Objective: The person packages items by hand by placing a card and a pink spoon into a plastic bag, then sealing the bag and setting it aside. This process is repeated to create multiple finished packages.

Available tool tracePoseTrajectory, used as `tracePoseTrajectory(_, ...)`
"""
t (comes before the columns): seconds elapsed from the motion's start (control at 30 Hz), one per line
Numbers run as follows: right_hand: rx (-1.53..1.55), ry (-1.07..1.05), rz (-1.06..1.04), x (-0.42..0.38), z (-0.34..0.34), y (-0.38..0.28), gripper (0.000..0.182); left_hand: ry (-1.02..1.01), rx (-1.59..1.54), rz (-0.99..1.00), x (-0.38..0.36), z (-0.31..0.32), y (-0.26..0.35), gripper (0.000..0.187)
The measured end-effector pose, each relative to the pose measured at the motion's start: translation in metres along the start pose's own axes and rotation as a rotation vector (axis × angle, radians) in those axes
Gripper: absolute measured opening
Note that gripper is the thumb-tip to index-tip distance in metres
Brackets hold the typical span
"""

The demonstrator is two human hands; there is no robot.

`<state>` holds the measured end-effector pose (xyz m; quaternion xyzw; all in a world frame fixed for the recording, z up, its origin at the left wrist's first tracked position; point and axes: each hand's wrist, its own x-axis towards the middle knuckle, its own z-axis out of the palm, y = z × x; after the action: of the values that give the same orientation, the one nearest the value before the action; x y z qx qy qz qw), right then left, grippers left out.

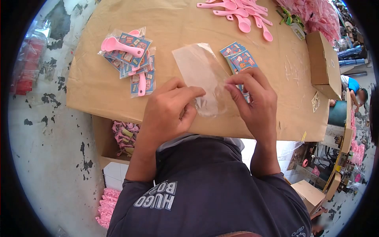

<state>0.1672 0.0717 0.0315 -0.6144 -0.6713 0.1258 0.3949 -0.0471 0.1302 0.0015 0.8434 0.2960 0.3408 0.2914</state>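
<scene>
A clear plastic bag (213,100), crinkled and hard to outline, lies between my two hands just above the table's near edge. My left hand (169,112) is closed at the bag's left side, its index finger reaching over the plastic. On the other side, my right hand (256,94) pinches the bag's edge between thumb and fingertips. Beneath and beyond them a stack of flat clear bags (193,63) rests on the table. Printed blue cards (242,60) are piled right behind my right hand, which partly covers them.
Bagged pink scoops with cards (126,51) form a pile at left. Loose pink measuring spoons (244,14) lie at the far edge. A cardboard box (323,65) and a pink plastic heap (316,15) stand at right. Brown paper covers the table (94,79). Another person (355,93) is at far right.
</scene>
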Motion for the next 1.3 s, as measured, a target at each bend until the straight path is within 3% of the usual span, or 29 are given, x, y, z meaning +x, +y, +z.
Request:
tracePoseTrajectory(0.13, -0.132, 0.058, -0.047, 0.009, -0.008, -0.003, 0.010, 0.041, 0.098, 0.049, 0.007, 0.001, -0.002, 0.036)
tracePoseTrajectory(0.23, -0.136, 0.054, -0.111, 0.008, -0.004, -0.006, 0.011, 0.100, -0.010, 0.015, 0.011, 0.004, 0.000, 0.023)
tracePoseTrajectory(0.3, -0.135, 0.028, -0.215, 0.006, 0.003, -0.007, 0.015, 0.082, -0.298, -0.265, 0.010, 0.003, 0.009, 0.022)
tracePoseTrajectory(0.47, -0.033, -0.136, -0.237, 0.006, 0.004, -0.014, 0.018, 0.132, -0.609, -0.482, 0.013, 0.017, 0.005, 0.028)
tracePoseTrajectory(0.57, -0.017, -0.065, -0.180, 0.014, -0.015, 0.002, 0.021, 0.152, -0.758, -0.528, 0.015, 0.012, 0.005, 0.025)
tracePoseTrajectory(0.63, -0.241, 0.064, 0.019, 0.018, -0.029, 0.022, 0.032, 0.170, -0.924, -0.538, 0.018, 0.004, 0.006, 0.024)
tracePoseTrajectory(0.67, -0.243, 0.067, 0.016, 0.019, -0.033, 0.028, 0.032, 0.171, -0.924, -0.533, 0.021, 0.004, 0.007, 0.024)
tracePoseTrajectory(0.77, -0.405, 0.015, 0.296, 0.013, -0.036, 0.040, 0.049, 0.278, -1.070, -0.580, 0.022, 0.011, 0.006, 0.024)
tracePoseTrajectory(0.87, -0.147, -0.050, 0.495, 0.013, -0.038, 0.048, 0.045, 0.287, -1.209, -0.596, 0.019, 0.017, 0.000, 0.022)
tracePoseTrajectory(1.07, 0.066, 0.047, 0.551, 0.021, -0.036, 0.052, 0.033, 0.221, -1.115, -0.525, 0.017, 0.020, 0.001, 0.018)
tracePoseTrajectory(1.2, -0.017, 0.091, 0.514, 0.017, -0.035, 0.064, 0.024, 0.282, -1.191, -0.453, 0.017, 0.023, 0.000, 0.019)
tracePoseTrajectory(1.27, -0.094, 0.300, 0.265, 0.012, -0.031, 0.073, 0.022, 0.310, -1.204, -0.463, 0.016, 0.022, 0.001, 0.019)
tracePoseTrajectory(1.3, -0.093, 0.303, 0.262, 0.009, -0.033, 0.071, 0.022, 0.310, -1.202, -0.459, 0.015, 0.023, 0.001, 0.019)
